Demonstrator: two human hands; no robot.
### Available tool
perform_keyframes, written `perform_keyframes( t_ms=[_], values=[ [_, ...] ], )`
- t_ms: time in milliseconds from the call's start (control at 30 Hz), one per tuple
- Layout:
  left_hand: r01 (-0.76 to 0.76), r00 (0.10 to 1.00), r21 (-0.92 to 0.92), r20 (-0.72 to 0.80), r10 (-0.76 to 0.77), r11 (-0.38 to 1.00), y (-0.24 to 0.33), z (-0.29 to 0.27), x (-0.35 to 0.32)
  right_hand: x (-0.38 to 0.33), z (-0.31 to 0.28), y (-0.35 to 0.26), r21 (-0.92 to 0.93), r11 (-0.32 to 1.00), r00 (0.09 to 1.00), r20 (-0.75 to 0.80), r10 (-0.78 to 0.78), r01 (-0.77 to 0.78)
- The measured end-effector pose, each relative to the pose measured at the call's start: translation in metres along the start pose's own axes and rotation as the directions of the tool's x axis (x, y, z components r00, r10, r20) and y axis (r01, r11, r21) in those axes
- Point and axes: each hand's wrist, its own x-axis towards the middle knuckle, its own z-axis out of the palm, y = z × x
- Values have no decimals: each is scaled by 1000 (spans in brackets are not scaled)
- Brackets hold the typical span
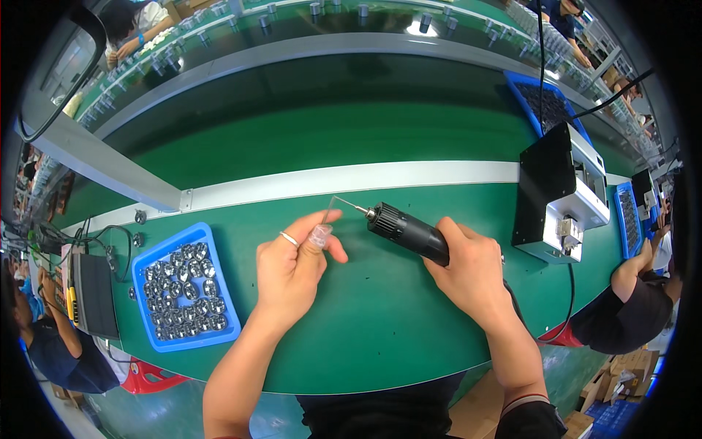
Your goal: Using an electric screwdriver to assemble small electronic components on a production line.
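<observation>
My right hand (472, 271) is wrapped around a black electric screwdriver (409, 233). Its thin bit (349, 205) points left, toward the fingertips of my left hand. Over the middle of the bench, my left hand (289, 267) is closed, thumb against the bent fingers. Clear film (320, 235) covers the thumb tip, and a ring is on one finger. A thin, clear or shiny sliver (330, 209) rises by the index fingertip, close to the bit's end; what the fingers pinch is too small to make out.
A blue tray (231, 322) of shiny round metal parts lies left on the green bench (365, 329). To the right stands a black-and-white machine (556, 197) with a cable. Behind a pale rail (351, 175) runs a green conveyor (329, 110). Co-workers sit on both sides.
</observation>
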Motion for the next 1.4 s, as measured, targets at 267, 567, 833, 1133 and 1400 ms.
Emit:
perform_keyframes(
  t_ms=[267, 567, 833, 1133, 1400],
  values=[
    [-90, 992, 171, -72, 103, 981, -2, -3, 4, -1, 0, 0, -3, 1000, 1000, 1, 0, 0],
    [-149, 975, 291, -117, 189, 945, -5, 2, 4, -2, -1, -2, 25, 1000, 999, -48, 20, -19],
    [-169, 977, 248, -89, 196, 954, -7, 2, 3, -2, 1, -3, 15, 1000, 999, -45, 2, -2],
    [-140, 983, 254, -83, 166, 957, -2, 2, 2, -2, 1, -2, 2, 1000, 999, -46, 0, 0],
    [-159, 979, 241, -87, 185, 957, -6, 1, 3, -1, 1, -3, -1, 1000, 999, -37, -5, 5]
  ],
)
